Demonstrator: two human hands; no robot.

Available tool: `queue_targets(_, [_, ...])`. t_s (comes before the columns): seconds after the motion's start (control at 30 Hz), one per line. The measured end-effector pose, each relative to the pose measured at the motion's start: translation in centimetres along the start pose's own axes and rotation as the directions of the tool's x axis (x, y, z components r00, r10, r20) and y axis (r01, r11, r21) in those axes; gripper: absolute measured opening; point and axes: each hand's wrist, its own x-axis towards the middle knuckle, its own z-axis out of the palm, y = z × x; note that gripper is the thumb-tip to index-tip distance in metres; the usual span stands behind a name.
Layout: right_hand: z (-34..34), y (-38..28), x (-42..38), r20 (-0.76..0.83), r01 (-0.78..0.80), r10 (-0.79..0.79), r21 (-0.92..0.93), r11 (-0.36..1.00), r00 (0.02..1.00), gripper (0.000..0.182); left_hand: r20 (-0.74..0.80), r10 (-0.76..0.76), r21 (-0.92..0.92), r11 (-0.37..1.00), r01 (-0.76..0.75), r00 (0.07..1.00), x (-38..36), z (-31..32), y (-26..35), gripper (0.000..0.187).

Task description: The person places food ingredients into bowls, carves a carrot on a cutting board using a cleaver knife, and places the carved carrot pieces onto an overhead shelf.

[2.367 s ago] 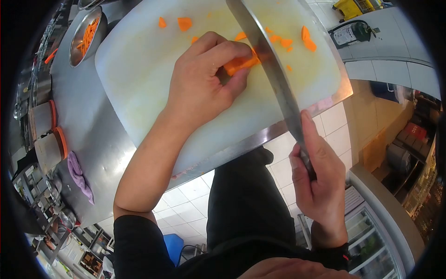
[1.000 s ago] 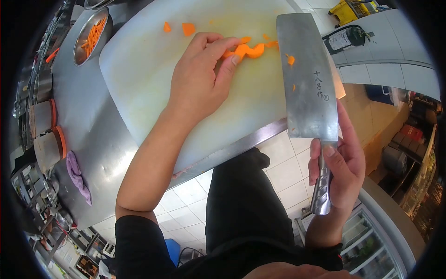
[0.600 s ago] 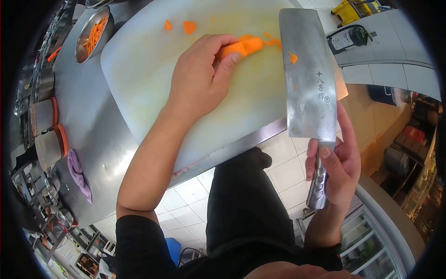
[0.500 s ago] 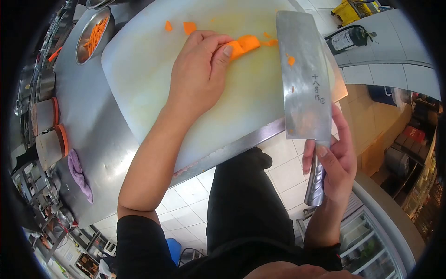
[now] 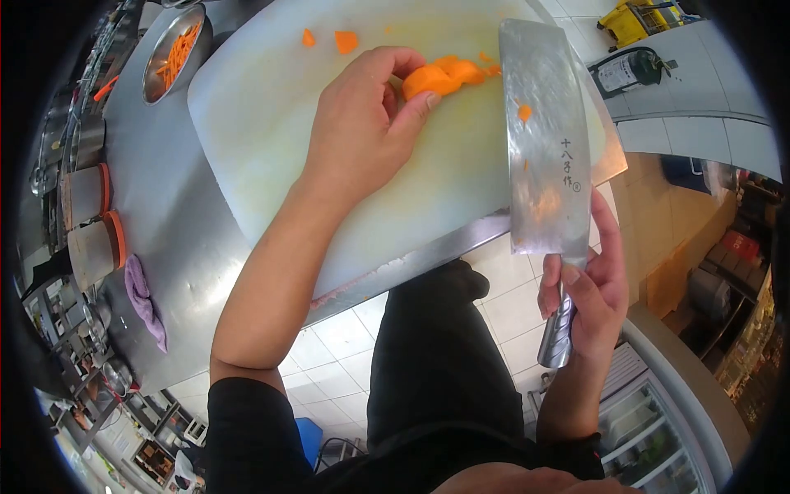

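On the white cutting board, my left hand has its thumb and fingers closed around sliced carrot. The slices lean against one another and trail to the right. My right hand grips the metal handle of a broad cleaver. Its blade is held flat side up over the board's right edge, apart from the carrot, with small orange bits stuck on it. Two loose carrot pieces lie on the board beyond my left hand.
A steel bowl of carrot strips stands left of the board on the steel table. A purple cloth lies near the table's edge. Orange-rimmed containers stand at the left. A fire extinguisher is at the far right.
My left thumb and fingers have shifted on the carrot, and its slices have turned and spread out more. The cleaver stays nearly where it was. The whole view has shifted slightly.
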Motion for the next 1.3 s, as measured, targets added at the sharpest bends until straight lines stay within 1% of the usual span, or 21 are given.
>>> queue_targets(0.1, [0.2,0.1,-0.1,-0.001,-0.003,0.003,-0.036,0.999,1.0,0.082,-0.002,-0.029,-0.026,0.999,0.029,1.0,-0.1,-0.1,-0.2,0.029])
queue_targets(0.17, [0.3,-0.1,-0.3,0.001,-0.002,0.002,-0.056,0.998,1.0,0.082,-0.009,0.051,0.029,0.998,-0.05,0.999,-0.1,-0.2,-0.2,0.03])
queue_targets(0.2, [0.4,-0.4,-0.3,0.021,-0.002,0.005,-0.117,0.993,1.0,0.081,-0.01,0.048,0.028,0.998,-0.048,0.999,-0.1,-0.2,-0.4,0.03])
queue_targets(0.23, [0.5,-0.7,-0.4,0.041,-0.001,0.009,-0.179,0.984,0.999,0.08,-0.019,0.064,-0.003,0.998,-0.064,0.998,-0.1,-0.1,-0.6,0.029])
queue_targets(0.27, [0.7,-1.1,-0.5,0.042,-0.003,0.011,-0.181,0.983,0.999,0.08,-0.029,0.079,-0.034,0.996,-0.08,0.996,-0.1,-0.1,-0.7,0.029])
queue_targets(0.3, [1.0,-1.5,-0.6,0.047,-0.009,0.02,-0.214,0.977,0.999,0.08,-0.031,0.078,-0.036,0.996,-0.079,0.996,-0.2,-0.1,-0.6,0.029])
queue_targets(0.37, [1.5,-2.1,-0.8,0.054,-0.014,0.029,-0.249,0.968,0.998,0.079,-0.001,0.019,-0.084,0.996,-0.019,1.0,-0.1,-0.4,-0.2,0.026])
queue_targets(0.47, [2.2,-2.3,-1.0,0.005,-0.019,0.021,-0.281,0.96,1.0,0.077,-0.008,0.048,-0.087,0.995,-0.048,0.999,0.0,-0.3,-0.6,0.026])
queue_targets(0.5, [2.5,-2.3,-0.9,-0.019,0.013,-0.02,-0.296,0.955,1.0,0.077,-0.01,0.048,-0.088,0.995,-0.049,0.999,-0.1,-0.3,-0.4,0.026])
queue_targets(0.53, [2.7,-2.3,-0.9,-0.043,0.046,-0.062,-0.311,0.949,0.997,0.077,0.009,0.002,-0.078,0.997,-0.001,1.0,-0.1,-0.5,0.0,0.026])
queue_targets(0.57, [2.7,-2.2,-0.9,-0.042,0.047,-0.063,-0.312,0.949,0.997,0.077,0.027,-0.045,-0.066,0.997,0.047,0.999,-0.1,-0.5,0.3,0.026])
queue_targets(0.63, [2.7,-1.7,-1.1,-0.046,0.172,-0.186,-0.218,0.961,0.981,0.077,-0.007,-0.052,-0.093,0.994,0.051,0.999,-0.2,-0.2,0.1,0.023])
queue_targets(0.7, [2.4,-2.7,-1.1,-0.033,0.162,-0.171,-0.193,0.968,0.985,0.075,-0.038,-0.057,-0.118,0.992,0.052,0.998,-0.1,-0.2,0.1,0.021])
queue_targets(0.73, [2.1,-3.2,-1.2,-0.019,0.15,-0.155,-0.167,0.974,0.988,0.073,-0.022,-0.052,-0.082,0.995,0.05,0.998,-0.1,-0.3,0.2,0.02])
queue_targets(0.77, [1.8,-3.4,-1.3,-0.008,0.133,-0.138,-0.212,0.968,0.99,0.073,-0.004,-0.048,-0.046,0.998,0.047,0.999,-0.2,-0.4,0.3,0.019])
queue_targets(0.9, [2.1,-3.3,-1.7,-0.057,0.075,-0.087,-0.189,0.979,0.995,0.073,0.076,-0.082,-0.035,0.996,0.084,0.994,-0.2,-0.6,0.4,0.017])
queue_targets(1.0, [1.6,-2.7,-1.8,-0.06,0.085,-0.095,-0.155,0.984,0.994,0.073,0.065,-0.029,-0.025,0.999,0.03,0.997,-0.2,-0.6,-0.3,0.016])
queue_targets(1.07, [1.2,-2.6,-1.9,-0.058,0.066,-0.076,-0.147,0.987,0.995,0.073,-0.002,0.077,-0.013,0.997,-0.077,0.997,0.1,-0.5,-1.0,0.016])
queue_targets(1.2, [0.5,-2.2,-2.1,-0.033,0.064,-0.072,-0.207,0.976,0.997,0.078,0.027,0.034,-0.023,0.999,-0.033,0.999,-0.1,-0.6,-0.3,0.02])
queue_targets(1.27, [0.4,-2.4,-2.2,-0.034,0.062,-0.069,-0.177,0.982,0.997,0.071,0.104,0.081,0.019,0.996,-0.083,0.991,-0.3,-0.7,0.5,0.025])
queue_targets(1.3, [0.3,-2.4,-2.2,-0.036,0.063,-0.071,-0.178,0.982,0.997,0.071,0.105,0.083,0.017,0.996,-0.085,0.991,-0.2,-0.5,0.6,0.025])
